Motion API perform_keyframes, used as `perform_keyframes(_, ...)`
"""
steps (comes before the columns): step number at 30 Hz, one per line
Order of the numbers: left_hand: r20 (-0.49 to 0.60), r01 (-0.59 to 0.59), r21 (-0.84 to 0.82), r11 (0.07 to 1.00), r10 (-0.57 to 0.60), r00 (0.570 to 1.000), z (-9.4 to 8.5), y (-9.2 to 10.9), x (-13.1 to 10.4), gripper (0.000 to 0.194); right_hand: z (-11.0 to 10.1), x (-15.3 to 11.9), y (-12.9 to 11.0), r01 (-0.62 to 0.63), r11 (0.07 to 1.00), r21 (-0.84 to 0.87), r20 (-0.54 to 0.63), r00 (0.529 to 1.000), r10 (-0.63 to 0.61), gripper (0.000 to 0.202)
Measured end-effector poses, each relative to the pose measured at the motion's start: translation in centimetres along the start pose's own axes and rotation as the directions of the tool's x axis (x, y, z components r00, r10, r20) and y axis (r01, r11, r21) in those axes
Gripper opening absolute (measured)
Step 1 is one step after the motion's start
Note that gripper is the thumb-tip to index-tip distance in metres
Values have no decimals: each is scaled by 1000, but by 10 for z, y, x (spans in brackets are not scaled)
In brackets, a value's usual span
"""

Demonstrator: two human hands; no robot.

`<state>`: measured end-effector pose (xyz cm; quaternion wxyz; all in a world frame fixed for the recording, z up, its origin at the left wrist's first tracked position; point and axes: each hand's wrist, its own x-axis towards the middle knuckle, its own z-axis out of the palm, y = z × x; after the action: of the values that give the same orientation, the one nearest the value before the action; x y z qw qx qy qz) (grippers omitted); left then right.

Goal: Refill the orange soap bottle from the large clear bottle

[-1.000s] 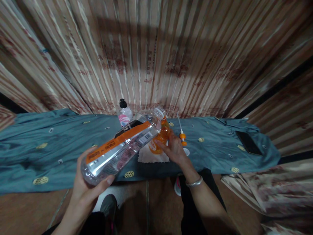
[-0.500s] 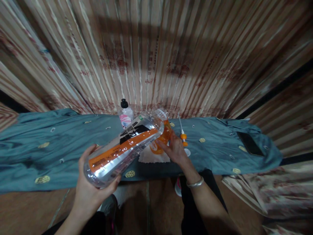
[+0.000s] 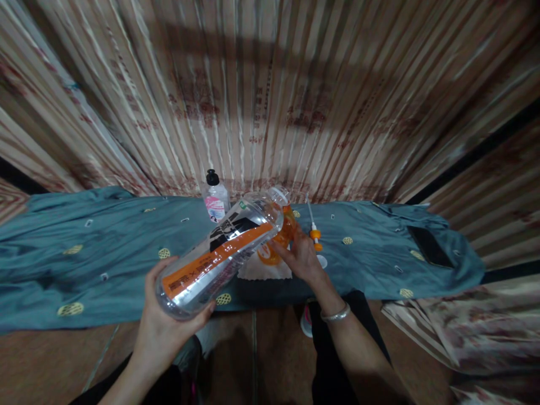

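Note:
My left hand [image 3: 169,318] is wrapped round the base of a large clear plastic bottle [image 3: 219,256] with an orange, black and silver label. That bottle lies tilted, its neck end up and to the right, over a smaller bottle of orange liquid [image 3: 288,224]. Fingers of my right hand [image 3: 301,253] close round the orange bottle, which stands on a white paper towel [image 3: 264,270]. The clear bottle's shoulder hides part of the orange one; whether the two mouths touch I cannot tell. An orange pump top [image 3: 316,239] with a pale tube lies just right of my right hand.
A small clear bottle with a black cap [image 3: 216,199] stands at the back. Beside the pump top lies a white round cap [image 3: 322,261]. A black phone [image 3: 430,246] rests at the right on the green cloth [image 3: 126,247]. Striped curtains [image 3: 253,84] hang close behind.
My left hand has shifted slightly right and up with the base of the clear bottle. My right hand stays on the orange bottle.

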<state>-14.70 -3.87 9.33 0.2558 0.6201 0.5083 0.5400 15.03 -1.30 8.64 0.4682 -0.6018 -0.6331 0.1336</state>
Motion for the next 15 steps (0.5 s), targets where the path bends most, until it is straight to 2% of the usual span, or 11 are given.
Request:
perform_keyframes(3,8,27,-2,1000,-27,1000,0,-5,-1,90,2,0,2,2,1000,-22,-12,1000,-3,49)
perform_keyframes(4,46,39,-18,999,-39,998,1,-7,-2,92,2,0,3,3,1000,-24,-12,1000,-3,49)
perform_keyframes(8,-11,125,-159,979,-128,992,7,-8,-9,103,2,1,3,20,1000,6,-3,1000,-20,48)
perform_keyframes(10,6,213,-227,950,-217,976,9,-2,-13,106,2,2,2,27,999,21,-7,1000,-26,47)
perform_keyframes(12,58,331,-296,896,-329,943,9,6,-15,105,2,2,2,31,999,30,-10,999,-31,47)
perform_keyframes(15,98,416,-351,839,-409,907,8,18,-15,102,2,1,0,41,998,46,-9,999,-41,48)
